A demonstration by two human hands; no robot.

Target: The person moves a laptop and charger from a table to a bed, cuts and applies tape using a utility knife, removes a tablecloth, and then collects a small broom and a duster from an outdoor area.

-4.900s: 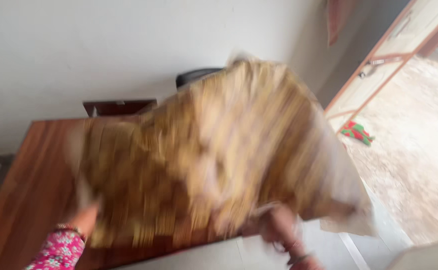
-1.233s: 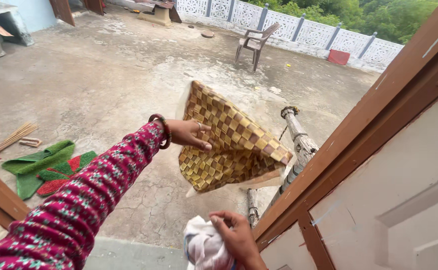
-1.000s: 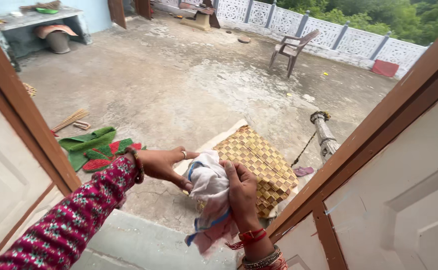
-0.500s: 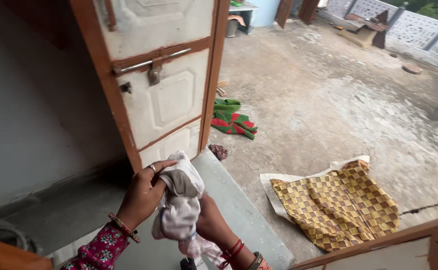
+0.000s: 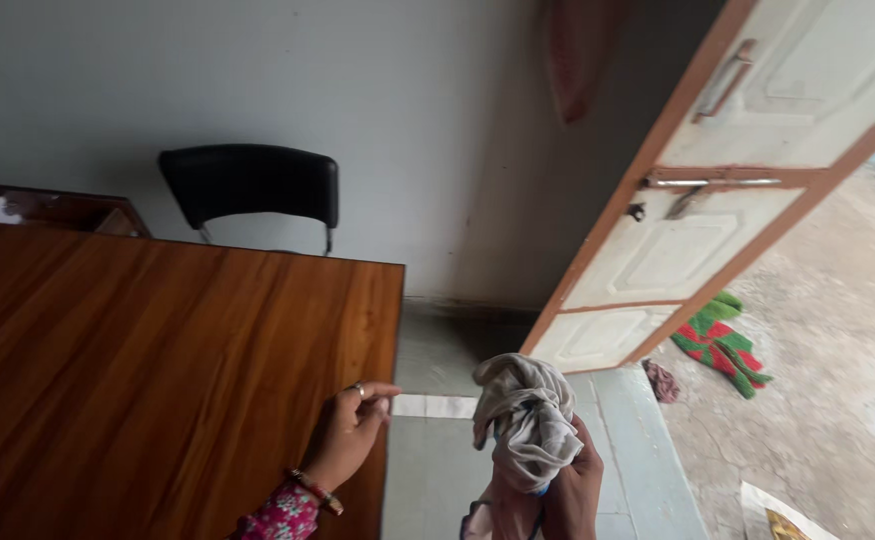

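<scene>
My right hand (image 5: 570, 487) grips a bunched whitish rag (image 5: 528, 418) with pink and blue edges, held up at the bottom middle of the view. My left hand (image 5: 350, 430) holds nothing; its fingers are loosely curled, thumb and forefinger close together, over the near right corner of a brown wooden table (image 5: 138, 370). The two hands are apart, and the rag is only in the right one.
A black chair (image 5: 250, 185) stands behind the table against a grey wall. A white door with brown frame (image 5: 718, 190) stands open to a concrete yard. A green and red mat (image 5: 723, 340) lies outside; a corner of the yellow checked cloth (image 5: 783, 520) shows at bottom right.
The view has swung from the yard back into the room. My left hand has let go of the rag and moved to the table corner. Earlier the checked cloth was thrown onto the yard floor.
</scene>
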